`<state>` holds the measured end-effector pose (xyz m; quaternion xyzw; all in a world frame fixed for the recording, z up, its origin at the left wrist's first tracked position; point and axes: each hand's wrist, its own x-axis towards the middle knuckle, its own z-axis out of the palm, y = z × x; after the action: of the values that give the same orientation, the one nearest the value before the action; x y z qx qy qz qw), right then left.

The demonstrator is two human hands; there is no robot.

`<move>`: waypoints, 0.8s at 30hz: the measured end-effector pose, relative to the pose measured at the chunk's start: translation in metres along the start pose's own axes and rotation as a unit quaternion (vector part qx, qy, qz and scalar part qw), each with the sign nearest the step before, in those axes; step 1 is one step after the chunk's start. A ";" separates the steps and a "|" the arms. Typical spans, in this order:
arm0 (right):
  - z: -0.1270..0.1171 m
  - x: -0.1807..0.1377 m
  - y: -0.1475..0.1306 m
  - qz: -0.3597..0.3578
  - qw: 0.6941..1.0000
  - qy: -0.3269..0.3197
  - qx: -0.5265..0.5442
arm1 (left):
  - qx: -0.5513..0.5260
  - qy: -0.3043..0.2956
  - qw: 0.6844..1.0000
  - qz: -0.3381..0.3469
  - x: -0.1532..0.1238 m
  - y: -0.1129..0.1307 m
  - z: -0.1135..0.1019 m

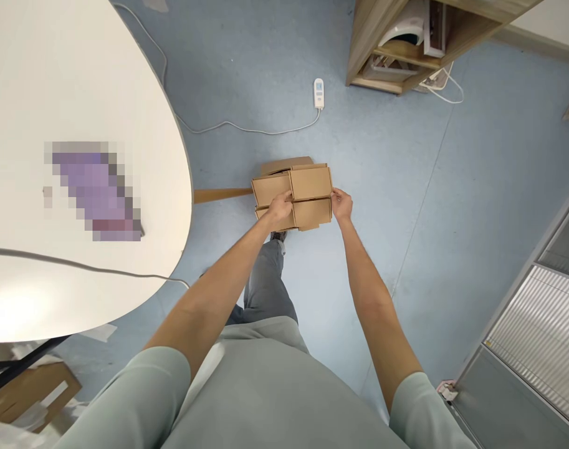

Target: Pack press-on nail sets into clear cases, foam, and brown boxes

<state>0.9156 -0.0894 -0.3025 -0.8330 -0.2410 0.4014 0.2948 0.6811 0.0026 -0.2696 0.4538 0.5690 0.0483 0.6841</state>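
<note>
Several small brown cardboard boxes (312, 182) sit bunched together in front of me, two side by side in the top row and two more just below. My left hand (280, 207) is at the middle seam between the boxes, its fingers curled onto the edge of the right-hand top box. At that box's right edge, my right hand (343, 204) pinches the lower corner. Part of another piece of cardboard (286, 164) shows behind the top row. The fingertips of both hands are partly hidden by the cardboard.
A round white table (162, 143) stands at left, bearing a blurred purple item (95, 190). On the blue floor lies a white handheld device (318, 93) with a cable. A wooden shelf (363, 43) is at the upper right, and a larger carton (32, 393) at the lower left.
</note>
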 end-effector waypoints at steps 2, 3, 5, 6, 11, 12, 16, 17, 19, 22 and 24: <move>-0.001 -0.001 -0.001 0.017 1.000 0.008 -0.001 | -0.006 -0.010 1.000 0.000 0.002 -0.001 0.002; -0.002 -0.003 -0.002 0.024 1.000 0.015 0.001 | -0.005 -0.009 1.000 0.002 0.001 0.000 0.002; -0.007 -0.012 -0.010 0.030 0.999 0.026 0.002 | 0.002 -0.003 1.000 0.011 -0.004 0.004 0.002; -0.011 -0.018 -0.015 0.028 0.999 0.027 0.002 | 0.006 0.001 1.000 0.019 -0.010 0.008 0.002; -0.034 -0.072 -0.056 0.004 1.000 0.015 0.017 | 0.014 0.010 0.999 0.039 -0.059 0.030 -0.006; -0.038 -0.086 -0.065 0.005 1.000 0.017 0.020 | 0.012 0.013 0.999 0.035 -0.074 0.036 -0.009; -0.048 -0.147 -0.104 -0.015 0.999 0.025 0.044 | -0.009 -0.013 0.998 0.054 -0.141 0.056 -0.029; -0.049 -0.162 -0.114 -0.021 0.998 0.023 0.052 | -0.016 -0.019 0.998 0.061 -0.158 0.060 -0.037; -0.049 -0.192 -0.134 -0.028 0.998 0.013 0.063 | -0.032 -0.022 0.997 0.071 -0.194 0.066 -0.053; -0.044 -0.236 -0.165 -0.059 0.996 -0.010 0.073 | -0.058 -0.004 0.994 0.089 -0.244 0.071 -0.084; -0.037 -0.264 -0.185 -0.078 0.994 -0.022 0.080 | -0.077 0.016 0.991 0.104 -0.275 0.070 -0.109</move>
<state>0.7666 -0.1373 -0.0179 -0.7764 -0.2789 0.4137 0.3851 0.5278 -0.0552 -0.0134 0.4557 0.5245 0.1700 0.6988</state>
